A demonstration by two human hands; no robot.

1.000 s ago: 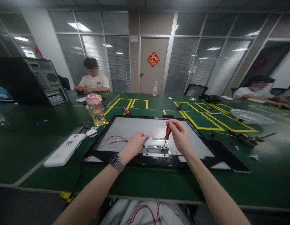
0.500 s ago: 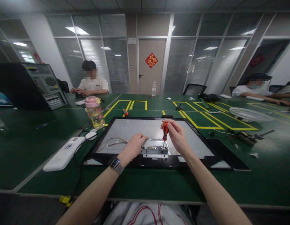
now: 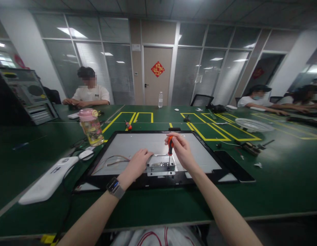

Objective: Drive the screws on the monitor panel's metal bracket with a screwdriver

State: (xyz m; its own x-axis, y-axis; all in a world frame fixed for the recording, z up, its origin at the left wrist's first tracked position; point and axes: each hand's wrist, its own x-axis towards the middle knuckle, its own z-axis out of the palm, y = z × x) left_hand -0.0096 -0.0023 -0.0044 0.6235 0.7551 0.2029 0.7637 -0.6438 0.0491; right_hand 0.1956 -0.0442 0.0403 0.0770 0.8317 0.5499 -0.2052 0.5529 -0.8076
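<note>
A metal bracket [image 3: 160, 166] with a small mechanism along its front lies on the back of a flat display panel [image 3: 130, 140], near the panel's front edge. My left hand [image 3: 138, 164] grips the bracket's left end, its fingers bent over the edge. In my right hand [image 3: 182, 148] is a red and black screwdriver [image 3: 170, 145], held upright by the handle between thumb and fingers. The screwdriver's tip meets the right part of the bracket; the exact contact point is too small to make out. Thin wires [image 3: 109, 159] run across the panel on the left.
Left of the panel are a pink-lidded bottle [image 3: 91, 128], a white device [image 3: 49, 179] with a cable, and a computer case [image 3: 27, 95]. A black slab [image 3: 233, 165] lies to the right. Beyond are a red-handled tool [image 3: 128, 126] and a water bottle [image 3: 160, 99]. Co-workers sit across the table.
The view has turned slightly to the right, so everything appears further left. Both hands keep their places on the bracket and the screwdriver, which still stands upright.
</note>
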